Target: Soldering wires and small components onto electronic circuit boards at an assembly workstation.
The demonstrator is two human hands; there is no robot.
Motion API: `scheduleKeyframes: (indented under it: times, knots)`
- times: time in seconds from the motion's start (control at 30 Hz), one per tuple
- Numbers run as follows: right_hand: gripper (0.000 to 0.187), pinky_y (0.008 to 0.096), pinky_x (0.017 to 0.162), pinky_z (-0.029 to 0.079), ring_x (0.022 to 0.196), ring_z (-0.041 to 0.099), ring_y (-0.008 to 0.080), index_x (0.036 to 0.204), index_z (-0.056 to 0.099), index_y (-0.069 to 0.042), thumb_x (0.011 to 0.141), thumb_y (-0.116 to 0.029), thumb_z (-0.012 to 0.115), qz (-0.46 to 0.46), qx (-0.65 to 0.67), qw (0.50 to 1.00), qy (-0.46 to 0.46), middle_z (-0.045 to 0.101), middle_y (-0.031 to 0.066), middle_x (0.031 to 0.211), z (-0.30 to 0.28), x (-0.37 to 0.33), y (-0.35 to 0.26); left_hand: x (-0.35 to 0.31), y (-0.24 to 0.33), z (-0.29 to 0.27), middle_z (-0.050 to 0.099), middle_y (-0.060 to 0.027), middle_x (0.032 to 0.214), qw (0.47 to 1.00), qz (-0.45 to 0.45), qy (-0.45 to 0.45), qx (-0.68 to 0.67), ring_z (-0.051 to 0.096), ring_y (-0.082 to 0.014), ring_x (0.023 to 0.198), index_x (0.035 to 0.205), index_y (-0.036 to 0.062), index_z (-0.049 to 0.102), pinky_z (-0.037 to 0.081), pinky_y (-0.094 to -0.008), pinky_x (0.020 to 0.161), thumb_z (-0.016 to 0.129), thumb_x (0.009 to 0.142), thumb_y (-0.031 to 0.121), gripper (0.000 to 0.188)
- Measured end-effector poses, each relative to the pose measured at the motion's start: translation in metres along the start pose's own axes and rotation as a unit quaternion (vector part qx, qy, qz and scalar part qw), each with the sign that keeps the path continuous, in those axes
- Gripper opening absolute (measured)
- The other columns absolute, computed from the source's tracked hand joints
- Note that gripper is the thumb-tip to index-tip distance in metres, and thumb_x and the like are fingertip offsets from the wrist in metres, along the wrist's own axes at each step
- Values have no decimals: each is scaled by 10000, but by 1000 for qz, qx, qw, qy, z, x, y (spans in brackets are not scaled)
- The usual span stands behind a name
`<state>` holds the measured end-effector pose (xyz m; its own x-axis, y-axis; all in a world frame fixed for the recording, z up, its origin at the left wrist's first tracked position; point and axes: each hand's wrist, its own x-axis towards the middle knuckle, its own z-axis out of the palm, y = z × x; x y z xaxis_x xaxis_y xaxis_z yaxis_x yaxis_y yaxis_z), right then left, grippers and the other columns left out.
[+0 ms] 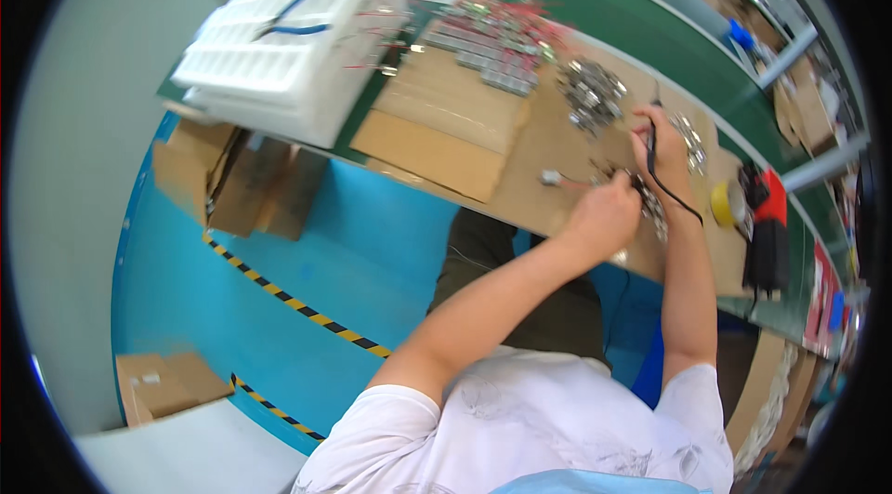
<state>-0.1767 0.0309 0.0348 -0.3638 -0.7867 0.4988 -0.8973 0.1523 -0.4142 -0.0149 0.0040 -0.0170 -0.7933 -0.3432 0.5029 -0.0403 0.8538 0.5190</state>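
My right hand (658, 145) is closed round a thin black corded tool (657, 105) that looks like a soldering iron. Its black cord loops down over the wrist. My left hand (606, 212) is pinched just below and left of it, over the cardboard-covered bench. A thin red wire (581, 184) runs from its fingertips to a small pale block (551, 178) lying on the cardboard. Whatever else the fingers hold is hidden. Small shiny metal parts (656, 215) lie between the two forearms, blurred.
Grey blocks with red wires (483, 52) stand in rows on a cardboard sheet (437, 145). Metal parts are heaped (592, 92) beyond my hands. White foam trays (269, 48) carry blue-handled pliers (302, 6) at left. Yellow tape (728, 203) and a red-and-black device (769, 234) stand at right.
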Motion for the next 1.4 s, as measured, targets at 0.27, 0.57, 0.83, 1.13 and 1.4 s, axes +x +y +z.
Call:
scheduleKeyframes:
  times: [0.27,0.57,0.83,1.13,1.4]
  knots:
    - [375,262,697,558,769,699,127,1201,666,-69,857,57,747,41,123,983,131,758,62,920,-21,-62,-8,6,-10,-4,637,-147,992,998,-64,5,-26,698,-373,823,897,59,731,585,-470,738,736,891,176,117]
    - [392,234,633,516,757,683,93,1205,669,-49,847,52,792,18,88,971,221,781,63,968,-21,-114,-9,4,1,-7,642,-130,975,998,-48,19,-39,695,-343,791,913,40,746,577,-438,697,743,885,138,102]
    - [383,276,699,600,790,747,163,1193,682,-48,839,63,776,36,126,964,231,766,88,921,-23,-113,-10,4,0,-9,654,-108,925,998,-45,21,-40,689,-302,765,912,52,738,559,-405,679,789,848,126,110]
    - [395,305,697,598,808,759,210,1178,685,-52,820,102,747,2,109,963,245,757,100,920,-21,-114,-8,5,7,-39,632,-142,1008,993,-90,33,-64,691,-337,814,928,30,686,570,-437,702,779,821,44,142]
    - [410,307,699,596,812,760,210,1180,693,-63,811,102,763,11,124,962,244,761,91,904,-22,-111,-10,-4,-11,-103,655,-169,1121,981,-158,-11,113,688,-387,943,1043,2,712,568,-459,790,829,799,126,297]
